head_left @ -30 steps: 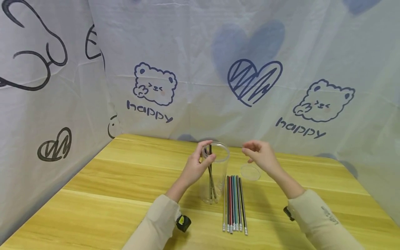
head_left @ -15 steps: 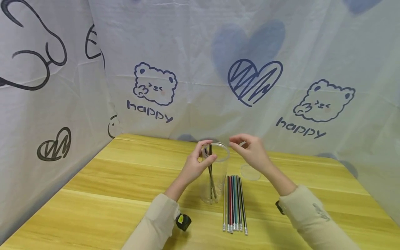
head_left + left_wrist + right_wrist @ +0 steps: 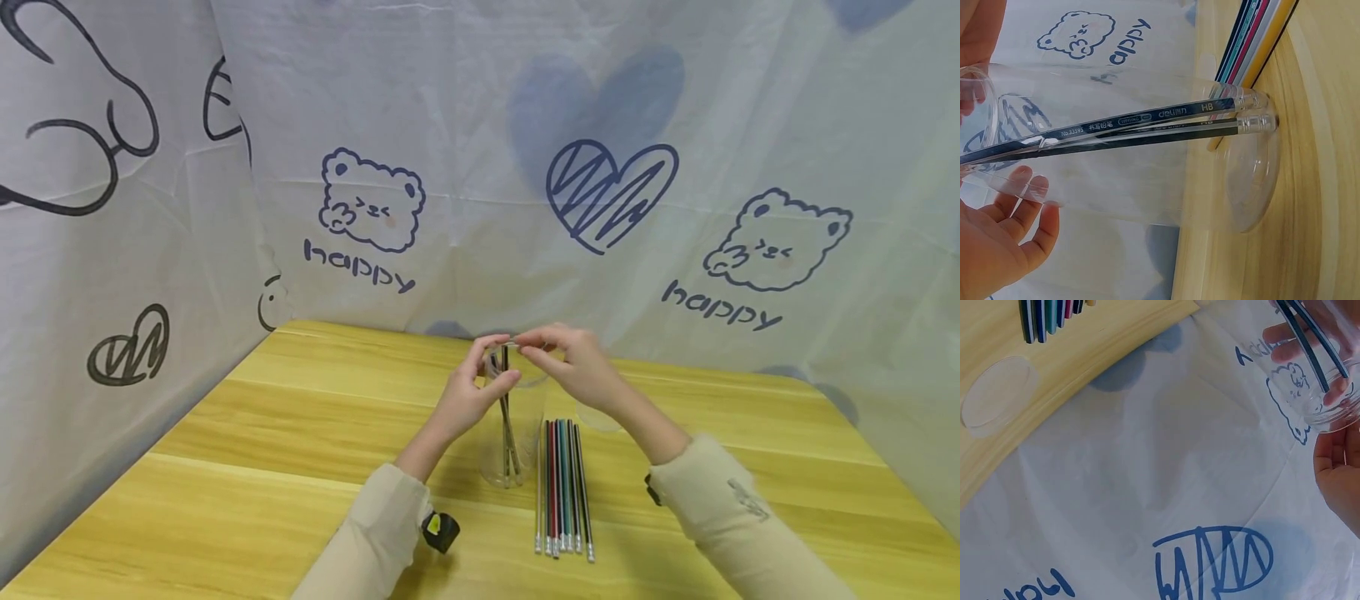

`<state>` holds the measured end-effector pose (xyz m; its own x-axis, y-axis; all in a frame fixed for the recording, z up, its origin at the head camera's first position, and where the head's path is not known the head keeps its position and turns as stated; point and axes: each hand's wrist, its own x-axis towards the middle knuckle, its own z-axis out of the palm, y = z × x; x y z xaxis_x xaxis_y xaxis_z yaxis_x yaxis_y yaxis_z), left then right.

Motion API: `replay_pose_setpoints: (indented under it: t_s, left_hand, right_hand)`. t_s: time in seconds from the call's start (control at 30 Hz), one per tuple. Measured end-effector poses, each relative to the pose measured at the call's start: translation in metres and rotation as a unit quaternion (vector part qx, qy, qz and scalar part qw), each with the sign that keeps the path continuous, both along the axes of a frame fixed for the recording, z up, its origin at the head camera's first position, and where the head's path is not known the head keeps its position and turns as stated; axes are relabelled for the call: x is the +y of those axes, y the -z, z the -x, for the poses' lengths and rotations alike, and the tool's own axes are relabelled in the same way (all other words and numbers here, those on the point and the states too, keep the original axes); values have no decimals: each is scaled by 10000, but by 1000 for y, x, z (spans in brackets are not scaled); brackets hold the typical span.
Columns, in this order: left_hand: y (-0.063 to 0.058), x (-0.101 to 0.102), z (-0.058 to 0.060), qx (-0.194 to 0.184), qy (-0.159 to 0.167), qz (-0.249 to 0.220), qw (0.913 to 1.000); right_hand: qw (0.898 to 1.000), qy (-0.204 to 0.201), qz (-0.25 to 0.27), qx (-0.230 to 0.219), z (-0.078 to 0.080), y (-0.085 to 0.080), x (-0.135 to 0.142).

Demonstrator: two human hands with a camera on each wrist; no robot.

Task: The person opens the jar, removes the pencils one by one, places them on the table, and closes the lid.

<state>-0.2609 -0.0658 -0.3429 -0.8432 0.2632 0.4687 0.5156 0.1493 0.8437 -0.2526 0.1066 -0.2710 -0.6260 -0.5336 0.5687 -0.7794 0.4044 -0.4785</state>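
My left hand (image 3: 468, 396) grips a clear plastic jar (image 3: 1129, 181) near its rim, thumb on the near side. The jar stands upright on the table. Inside lean two dark HB pencils (image 3: 1166, 117), eraser ends down, their upper ends near the rim. My right hand (image 3: 573, 362) reaches over the jar's mouth from the right, bent fingertips at the rim close to the pencil tops. A gap shows between its thumb and index finger, with nothing seen in it. To the jar's right lies a row of several pencils (image 3: 562, 483), metal eraser ends toward me.
A clear round lid (image 3: 999, 394) lies on the wooden table (image 3: 300, 467) behind the pencil row, partly covered by the right forearm in the head view. A white printed cloth (image 3: 480, 167) hangs behind the table and along its left side.
My right hand has moved left from above the lid to the jar's mouth. The left hand, jar and pencils have stayed in place.
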Motion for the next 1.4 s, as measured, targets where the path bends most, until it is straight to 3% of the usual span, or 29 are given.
replay_pose_setpoints:
  t_s: [0.13, 0.37, 0.57, 1.4]
  left_hand:
    - [-2, 0, -1, -65, 44, 0, 10000]
    - [-26, 0, -27, -32, 44, -5, 10000]
    - [-26, 1, -27, 0, 72, 5, 10000]
    - [-24, 1, -27, 147, 79, -7, 9999]
  right_hand:
    - [9999, -102, -47, 118, 2, 0, -3]
    - [9987, -199, -470, -48, 1, -2, -9]
    - [9959, -286, -780, -371, -1, -3, -10]
    - [9804, -935, -975, -1436, -8, -11, -1]
